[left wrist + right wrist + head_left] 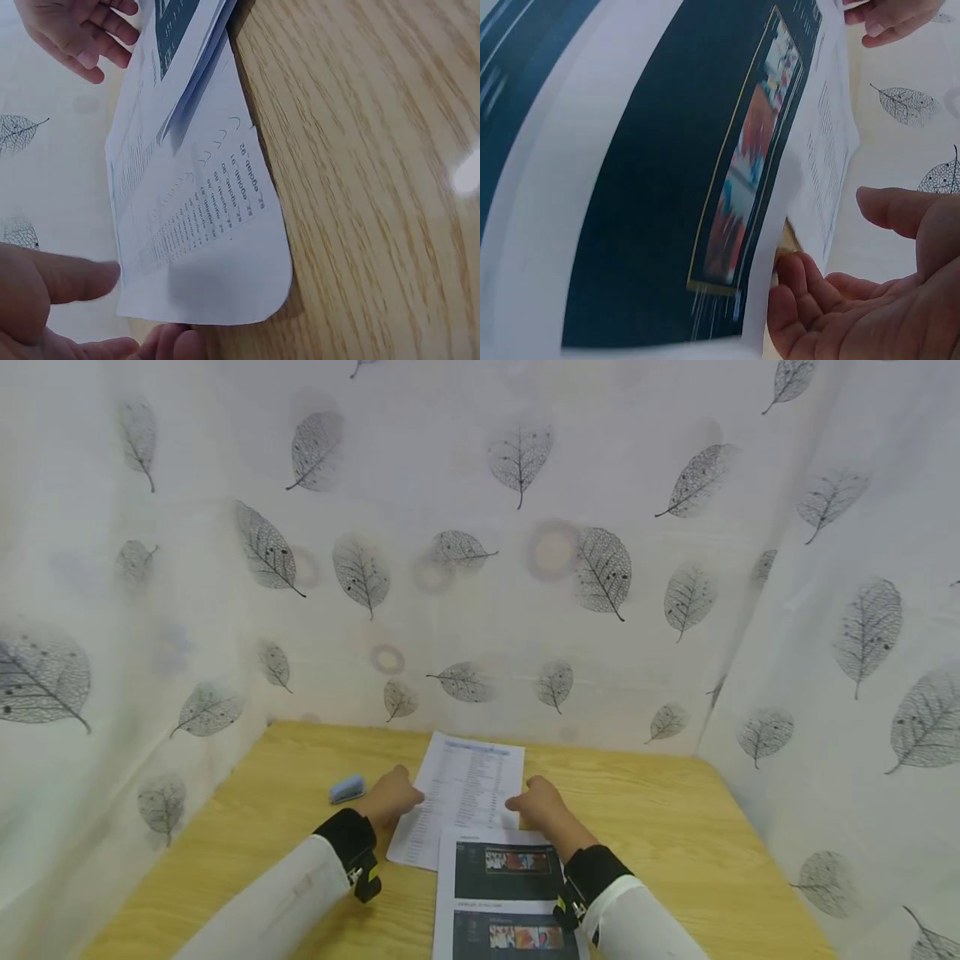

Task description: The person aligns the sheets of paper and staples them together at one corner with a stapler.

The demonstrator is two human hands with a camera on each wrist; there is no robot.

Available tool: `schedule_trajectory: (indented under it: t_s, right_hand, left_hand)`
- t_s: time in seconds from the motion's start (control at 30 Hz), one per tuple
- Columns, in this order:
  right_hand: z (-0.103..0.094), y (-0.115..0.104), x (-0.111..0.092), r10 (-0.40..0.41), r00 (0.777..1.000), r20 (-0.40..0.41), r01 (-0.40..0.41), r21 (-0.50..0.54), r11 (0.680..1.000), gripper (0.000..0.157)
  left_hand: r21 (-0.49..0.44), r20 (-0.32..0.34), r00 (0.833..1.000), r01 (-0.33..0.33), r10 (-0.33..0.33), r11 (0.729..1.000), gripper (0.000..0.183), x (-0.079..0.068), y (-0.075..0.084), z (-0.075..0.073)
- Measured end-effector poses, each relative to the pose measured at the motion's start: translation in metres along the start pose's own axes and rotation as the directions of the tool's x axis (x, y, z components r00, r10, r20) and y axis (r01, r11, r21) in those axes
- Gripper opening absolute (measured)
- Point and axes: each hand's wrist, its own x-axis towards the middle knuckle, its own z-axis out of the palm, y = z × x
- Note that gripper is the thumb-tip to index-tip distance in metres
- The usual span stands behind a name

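Note:
My left hand (392, 797) is at the left edge of a white sheet with a printed list (468, 781). In the left wrist view its thumb stands apart from the fingers, whose tips lie right at the sheet's edge. My right hand (542, 808) is on the opposite side, thumb spread from loosely bent fingers. The right wrist view has those fingertips against the edge of a printed page (645, 210) with dark panels and coloured pictures. That page overlaps the list's near end, and several paper edges show in the left wrist view.
A small blue stapler (347, 789) lies left of my left hand on the wood-grain table (645, 860). Leaf-patterned sheeting (465, 610) hangs behind the table and along both sides. Each wrist wears a black strap with a small camera.

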Motion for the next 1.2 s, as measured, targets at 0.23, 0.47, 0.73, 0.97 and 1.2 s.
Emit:
schedule_trajectory:
  t_s: [0.23,0.47,0.73,0.97,1.2]
  right_hand:
    - [0.009,-0.007,-0.004,0.057,0.998,-0.03,-0.055,0.067,0.996,0.052]
    - [0.015,-0.002,-0.003,0.003,0.993,-0.116,0.007,0.09,0.996,0.022]
    - [0.003,-0.01,0.006,-0.097,0.943,-0.319,0.16,0.178,0.971,0.021]
    - [-0.023,-0.018,0.003,-0.193,0.865,-0.463,0.337,0.249,0.908,0.017]
    - [-0.061,-0.027,-0.022,-0.335,0.777,-0.532,0.532,0.271,0.802,0.02]
  left_hand:
    - [0.038,0.02,1.0,-0.017,0.016,0.999,0.027,0.006,-0.002,0.0]
    - [-0.072,-0.066,0.996,-0.071,0.066,0.995,0.027,0.005,0.002,0.004]
    - [-0.134,-0.29,0.943,-0.207,0.161,0.969,0.02,0.006,0.013,-0.006]
    - [-0.111,-0.468,0.829,-0.398,0.305,0.911,0.014,-0.008,0.04,-0.023]
    - [-0.129,-0.49,0.779,-0.508,0.391,0.852,0.016,-0.032,0.064,-0.042]
